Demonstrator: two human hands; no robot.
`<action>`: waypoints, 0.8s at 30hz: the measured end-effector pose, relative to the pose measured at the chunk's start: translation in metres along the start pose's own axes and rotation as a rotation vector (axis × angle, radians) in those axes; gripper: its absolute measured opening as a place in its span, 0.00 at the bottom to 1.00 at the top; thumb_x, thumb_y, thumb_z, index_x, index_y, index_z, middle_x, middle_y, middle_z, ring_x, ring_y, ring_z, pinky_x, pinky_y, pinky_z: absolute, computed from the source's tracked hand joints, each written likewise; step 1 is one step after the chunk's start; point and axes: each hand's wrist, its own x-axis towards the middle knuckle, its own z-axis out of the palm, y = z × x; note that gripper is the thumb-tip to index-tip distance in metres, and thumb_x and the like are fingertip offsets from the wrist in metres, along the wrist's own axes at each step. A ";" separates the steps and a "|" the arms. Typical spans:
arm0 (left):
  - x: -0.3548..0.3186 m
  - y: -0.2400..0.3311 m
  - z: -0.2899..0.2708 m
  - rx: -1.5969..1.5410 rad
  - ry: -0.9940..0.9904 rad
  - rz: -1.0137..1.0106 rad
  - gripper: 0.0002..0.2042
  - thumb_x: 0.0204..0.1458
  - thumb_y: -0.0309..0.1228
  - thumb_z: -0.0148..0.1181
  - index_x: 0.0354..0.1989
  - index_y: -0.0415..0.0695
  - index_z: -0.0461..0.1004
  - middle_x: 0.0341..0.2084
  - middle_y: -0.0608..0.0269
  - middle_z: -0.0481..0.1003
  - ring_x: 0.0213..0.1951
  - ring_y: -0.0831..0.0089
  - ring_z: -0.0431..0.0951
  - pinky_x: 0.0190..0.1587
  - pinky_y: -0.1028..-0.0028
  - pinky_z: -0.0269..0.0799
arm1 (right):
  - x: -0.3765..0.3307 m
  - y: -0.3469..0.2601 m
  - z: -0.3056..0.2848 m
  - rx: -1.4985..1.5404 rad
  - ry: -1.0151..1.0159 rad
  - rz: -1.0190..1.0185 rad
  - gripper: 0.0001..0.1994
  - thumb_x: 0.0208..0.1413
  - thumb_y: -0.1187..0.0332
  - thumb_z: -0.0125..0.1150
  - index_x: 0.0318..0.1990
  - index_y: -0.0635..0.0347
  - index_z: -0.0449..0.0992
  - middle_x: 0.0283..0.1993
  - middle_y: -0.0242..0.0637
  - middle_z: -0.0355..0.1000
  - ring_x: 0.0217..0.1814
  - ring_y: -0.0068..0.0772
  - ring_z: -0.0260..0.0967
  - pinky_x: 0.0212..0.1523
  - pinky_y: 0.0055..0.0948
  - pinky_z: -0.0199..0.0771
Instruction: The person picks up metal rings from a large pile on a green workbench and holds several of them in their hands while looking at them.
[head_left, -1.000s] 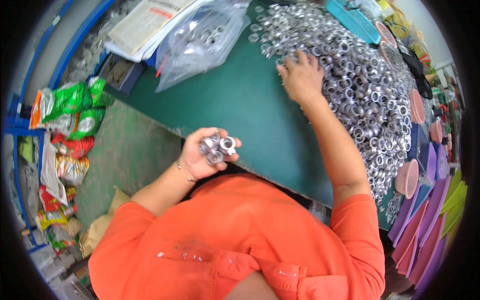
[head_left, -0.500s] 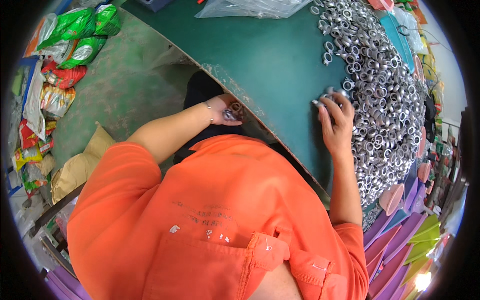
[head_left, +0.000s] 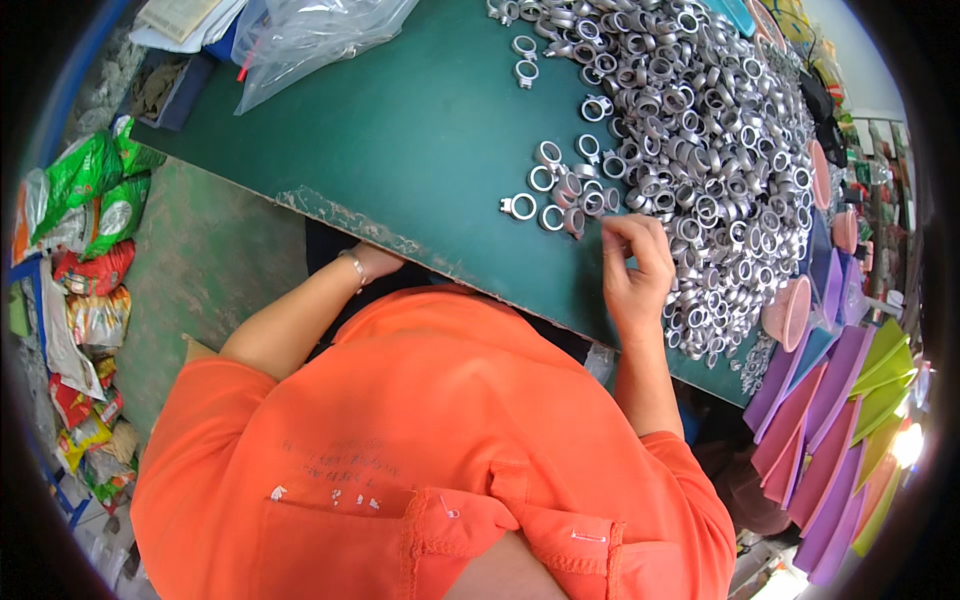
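Small grey metal rings with a short lug lie in a large heap (head_left: 700,150) on the green table (head_left: 430,130). A loose cluster of these rings (head_left: 570,190) sits on bare tabletop at the heap's left edge. Just nearer than the cluster is my right hand (head_left: 640,275), thumb and forefinger brought together in a pinch. Whatever may be between those fingertips is too small to make out. My left hand (head_left: 378,262), below a bracelet, reaches to the table's near edge. Its fingers are hidden under that edge, so their hold does not show.
Clear plastic bags (head_left: 310,45) and a blue box (head_left: 165,90) lie at the table's far left. A pink basket (head_left: 787,312) stands right of the heap, near purple and green bins (head_left: 835,370). Colourful packets (head_left: 95,270) line the left side.
My left hand, earlier palm up with several metal rings, has gone partly under the table edge. My right hand has drawn back from the rings it was touching. The view has swung round.
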 end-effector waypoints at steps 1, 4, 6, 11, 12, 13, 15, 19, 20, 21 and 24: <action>-0.014 0.023 -0.013 0.153 -0.050 0.014 0.12 0.52 0.36 0.53 0.38 0.41 0.74 0.38 0.53 0.74 0.44 0.59 0.73 0.44 0.65 0.69 | 0.003 -0.005 0.006 -0.020 -0.008 0.053 0.04 0.47 0.79 0.59 0.32 0.63 0.74 0.29 0.39 0.67 0.28 0.34 0.66 0.29 0.26 0.67; -0.046 0.101 -0.059 0.606 -0.467 -0.001 0.10 0.50 0.32 0.55 0.37 0.40 0.75 0.32 0.52 0.75 0.37 0.58 0.75 0.38 0.66 0.70 | 0.010 -0.009 0.016 -0.170 -0.068 0.125 0.06 0.50 0.68 0.60 0.29 0.61 0.74 0.26 0.39 0.65 0.26 0.40 0.64 0.27 0.33 0.65; -0.058 0.135 -0.077 0.530 -0.519 0.067 0.08 0.48 0.31 0.57 0.32 0.40 0.75 0.28 0.54 0.75 0.33 0.59 0.75 0.35 0.67 0.69 | 0.012 -0.012 0.015 -0.299 -0.098 0.133 0.08 0.50 0.66 0.61 0.27 0.61 0.73 0.26 0.39 0.64 0.27 0.41 0.65 0.27 0.34 0.65; -0.028 0.196 -0.064 0.315 -0.153 0.310 0.10 0.42 0.30 0.64 0.31 0.40 0.72 0.24 0.58 0.71 0.30 0.60 0.74 0.31 0.68 0.69 | 0.007 -0.006 0.000 -0.160 -0.176 0.233 0.09 0.45 0.67 0.65 0.23 0.62 0.73 0.26 0.38 0.64 0.29 0.40 0.65 0.28 0.34 0.66; -0.018 0.208 -0.051 0.339 -0.022 0.323 0.11 0.40 0.29 0.65 0.32 0.40 0.72 0.24 0.58 0.70 0.29 0.60 0.73 0.30 0.68 0.69 | 0.005 -0.006 -0.003 -0.186 -0.159 0.209 0.08 0.44 0.68 0.66 0.23 0.62 0.73 0.27 0.38 0.64 0.30 0.40 0.66 0.29 0.34 0.67; -0.008 0.215 -0.041 0.356 0.111 0.339 0.13 0.39 0.28 0.67 0.32 0.40 0.71 0.23 0.58 0.69 0.29 0.60 0.73 0.30 0.67 0.69 | 0.003 -0.005 -0.006 -0.217 -0.143 0.182 0.08 0.43 0.69 0.66 0.23 0.62 0.73 0.28 0.38 0.65 0.30 0.40 0.66 0.30 0.34 0.67; 0.014 0.211 -0.022 0.475 0.217 0.470 0.15 0.38 0.29 0.68 0.34 0.40 0.71 0.23 0.58 0.68 0.28 0.62 0.73 0.30 0.67 0.69 | -0.004 0.001 -0.011 -0.139 -0.133 0.202 0.08 0.41 0.71 0.67 0.23 0.63 0.72 0.30 0.38 0.66 0.32 0.42 0.66 0.31 0.33 0.67; 0.032 0.201 -0.012 0.479 0.189 0.539 0.15 0.37 0.27 0.68 0.34 0.39 0.70 0.24 0.58 0.68 0.26 0.65 0.73 0.30 0.71 0.69 | -0.015 0.004 -0.020 0.375 -0.105 0.387 0.10 0.38 0.81 0.67 0.27 0.64 0.70 0.37 0.38 0.68 0.38 0.30 0.69 0.36 0.26 0.71; 0.032 0.200 -0.013 0.441 0.168 0.556 0.15 0.36 0.26 0.68 0.34 0.39 0.70 0.24 0.58 0.68 0.25 0.66 0.73 0.30 0.72 0.70 | -0.019 0.007 -0.020 0.586 -0.088 0.473 0.11 0.38 0.82 0.66 0.28 0.64 0.70 0.38 0.37 0.68 0.40 0.27 0.69 0.37 0.24 0.72; 0.030 0.204 -0.017 0.376 0.062 0.440 0.14 0.41 0.25 0.66 0.37 0.39 0.71 0.27 0.61 0.71 0.27 0.73 0.74 0.31 0.76 0.71 | -0.022 0.012 -0.016 0.748 -0.079 0.452 0.13 0.40 0.85 0.65 0.32 0.64 0.69 0.41 0.38 0.67 0.42 0.23 0.67 0.38 0.22 0.73; 0.026 0.214 -0.017 -0.404 -0.175 0.114 0.13 0.47 0.25 0.62 0.41 0.38 0.71 0.31 0.62 0.73 0.30 0.76 0.75 0.34 0.77 0.73 | -0.019 0.008 -0.013 1.087 -0.035 0.463 0.14 0.41 0.87 0.62 0.34 0.65 0.68 0.42 0.39 0.67 0.40 0.26 0.68 0.39 0.24 0.73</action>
